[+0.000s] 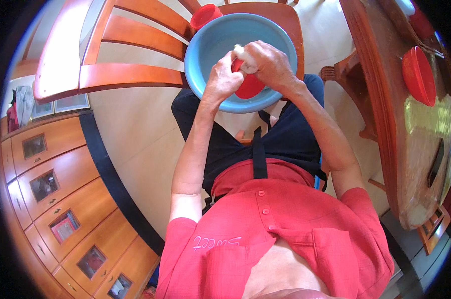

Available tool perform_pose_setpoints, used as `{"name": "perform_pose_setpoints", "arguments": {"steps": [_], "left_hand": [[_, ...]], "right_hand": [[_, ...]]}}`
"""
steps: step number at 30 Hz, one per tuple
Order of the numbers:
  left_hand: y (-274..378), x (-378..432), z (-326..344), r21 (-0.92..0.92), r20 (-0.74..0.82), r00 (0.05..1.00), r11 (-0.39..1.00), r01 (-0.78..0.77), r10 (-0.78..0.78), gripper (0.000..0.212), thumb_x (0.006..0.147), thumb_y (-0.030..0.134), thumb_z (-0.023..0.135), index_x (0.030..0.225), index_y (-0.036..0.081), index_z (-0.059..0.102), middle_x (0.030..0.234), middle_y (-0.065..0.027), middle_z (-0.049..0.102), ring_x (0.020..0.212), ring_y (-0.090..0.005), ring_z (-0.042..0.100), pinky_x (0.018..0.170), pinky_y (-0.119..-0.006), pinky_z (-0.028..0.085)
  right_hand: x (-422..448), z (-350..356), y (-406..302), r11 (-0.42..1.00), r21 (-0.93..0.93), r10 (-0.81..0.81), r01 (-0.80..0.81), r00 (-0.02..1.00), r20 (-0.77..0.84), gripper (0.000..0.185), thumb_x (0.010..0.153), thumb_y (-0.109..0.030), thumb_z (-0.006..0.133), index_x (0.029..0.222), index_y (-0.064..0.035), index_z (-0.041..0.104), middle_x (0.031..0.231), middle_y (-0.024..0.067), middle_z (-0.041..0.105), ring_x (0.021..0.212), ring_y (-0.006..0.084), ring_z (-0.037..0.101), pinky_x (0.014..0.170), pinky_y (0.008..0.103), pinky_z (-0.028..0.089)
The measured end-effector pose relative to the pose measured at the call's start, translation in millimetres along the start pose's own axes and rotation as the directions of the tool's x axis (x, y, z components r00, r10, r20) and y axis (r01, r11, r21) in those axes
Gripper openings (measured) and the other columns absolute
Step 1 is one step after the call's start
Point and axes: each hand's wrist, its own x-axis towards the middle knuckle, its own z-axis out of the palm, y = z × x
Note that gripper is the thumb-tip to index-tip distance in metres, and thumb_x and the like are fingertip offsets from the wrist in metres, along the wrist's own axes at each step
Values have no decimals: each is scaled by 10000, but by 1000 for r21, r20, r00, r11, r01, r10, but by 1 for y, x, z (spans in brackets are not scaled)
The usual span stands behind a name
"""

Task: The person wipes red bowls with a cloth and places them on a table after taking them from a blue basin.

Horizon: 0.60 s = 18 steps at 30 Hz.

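Over a light-blue plastic basin (pixel 205 86), both hands meet close together. My left hand (pixel 225 76) grips a red plastic bowl (pixel 249 88), which is partly hidden behind the fingers. My right hand (pixel 268 63) presses a white cloth (pixel 248 63) against the red piece, and one end of the cloth sticks up between the hands. The basin rests on the seat of a wooden chair (pixel 299 45), in front of my knees. How much water the basin holds, I cannot tell.
Other red bowls (pixel 206 17) stand beside the basin at the chair's back. A further red bowl (pixel 419 76) is on the wooden table (pixel 393 149) to the right, along with a dark long object (pixel 436 162). Wooden drawers (pixel 61 194) line the left side.
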Motion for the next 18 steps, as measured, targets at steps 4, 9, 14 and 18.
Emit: {"name": "perform_pose_setpoints", "arguments": {"steps": [4,9,14,18], "left_hand": [[-5,4,22,-345,-228,973,938,-36,-46,502,710,-156,373,1155,-14,558,1115,-126,602,1064,-221,577,954,-320,454],[-5,-1,47,-344,-500,865,908,-237,36,508,690,-136,400,1160,-13,550,1143,-139,572,1081,-255,557,980,-339,435],[-2,-9,42,-319,-442,891,911,-263,102,550,692,-78,483,1236,-2,485,1170,-151,549,1108,-251,540,999,-346,419],[-10,-8,17,-223,-123,992,973,-54,27,602,682,-31,505,1280,5,445,1192,-143,550,1105,-232,548,985,-334,430]], "right_hand": [[-6,15,5,970,126,233,-209,948,-218,280,773,-146,744,1003,-82,599,943,90,663,847,266,671,717,368,555],[-25,49,-16,-49,883,827,-467,477,298,357,779,-135,706,1108,-95,573,938,56,663,838,201,664,715,325,542],[-34,47,-22,-184,887,806,-423,451,382,315,770,-105,694,1071,-110,600,938,44,662,848,192,657,741,322,543],[-26,20,-1,641,336,727,-690,686,20,301,759,-211,715,1001,-95,578,913,142,665,853,319,663,728,401,524]]}}
